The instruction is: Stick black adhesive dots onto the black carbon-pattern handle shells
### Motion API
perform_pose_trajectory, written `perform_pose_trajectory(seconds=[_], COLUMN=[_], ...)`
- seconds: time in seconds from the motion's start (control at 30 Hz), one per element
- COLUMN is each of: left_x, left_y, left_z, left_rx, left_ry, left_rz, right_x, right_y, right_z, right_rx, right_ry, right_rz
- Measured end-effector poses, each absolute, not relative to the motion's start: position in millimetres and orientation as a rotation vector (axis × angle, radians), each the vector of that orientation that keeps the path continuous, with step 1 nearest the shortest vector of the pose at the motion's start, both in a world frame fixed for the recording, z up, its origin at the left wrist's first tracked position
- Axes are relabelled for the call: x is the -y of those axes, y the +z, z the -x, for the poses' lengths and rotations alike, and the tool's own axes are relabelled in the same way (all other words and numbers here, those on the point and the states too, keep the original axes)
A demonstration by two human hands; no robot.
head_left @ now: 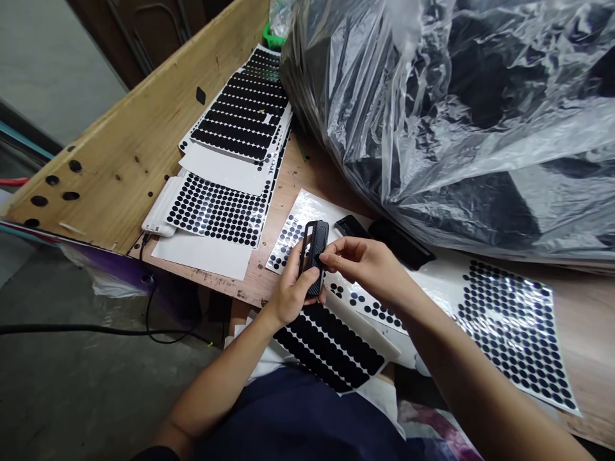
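My left hand [293, 288] is wrapped around a small black plastic part [314, 246], holding it upright over the table edge. My right hand [365, 262] pinches its fingertips against the right side of that part; whether a small black dot sticker sits under them I cannot tell. Below my hands a sheet of black oval stickers [331, 346] rests on my lap. A partly emptied sheet of round black dot stickers [298, 224] lies on the table just behind the part.
A big clear plastic bag of black parts [456, 115] fills the table's right side. Stacked sticker sheets [235, 128] lie at the left beside a wooden side board [125, 141]. Another dot sheet [519, 326] lies at the right. Two black parts [384, 234] sit by the bag. A black cable [96, 331] runs on the floor.
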State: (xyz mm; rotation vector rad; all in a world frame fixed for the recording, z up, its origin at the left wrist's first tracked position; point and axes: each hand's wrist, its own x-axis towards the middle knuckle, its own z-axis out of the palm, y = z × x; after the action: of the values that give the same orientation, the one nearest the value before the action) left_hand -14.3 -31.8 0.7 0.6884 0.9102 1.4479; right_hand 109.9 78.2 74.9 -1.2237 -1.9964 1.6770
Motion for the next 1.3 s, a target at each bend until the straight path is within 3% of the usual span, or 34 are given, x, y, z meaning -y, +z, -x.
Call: perform_pose_trajectory(seconds=[0.43,0.77,1.0,1.3], left_x=[35,32,32,33], left_y=[2,0,2,1], left_z=[15,16,15,15], left_rx=[-0.978,-0.923,-0.92,-0.951], left_ry=[1.414,1.435,1.439,1.437], left_rz=[-0.731,-0.743,-0.781,-0.778], right_x=[-83,-81,-77,-75], right_y=[85,60,54,53], right_z=[-109,-108,-109,-105], right_rx=[2.304,1.706,1.574,1.686], right_ry=[1.392,2.047,2.138,1.995], right_rz=[1.236,1.229,1.096,1.084])
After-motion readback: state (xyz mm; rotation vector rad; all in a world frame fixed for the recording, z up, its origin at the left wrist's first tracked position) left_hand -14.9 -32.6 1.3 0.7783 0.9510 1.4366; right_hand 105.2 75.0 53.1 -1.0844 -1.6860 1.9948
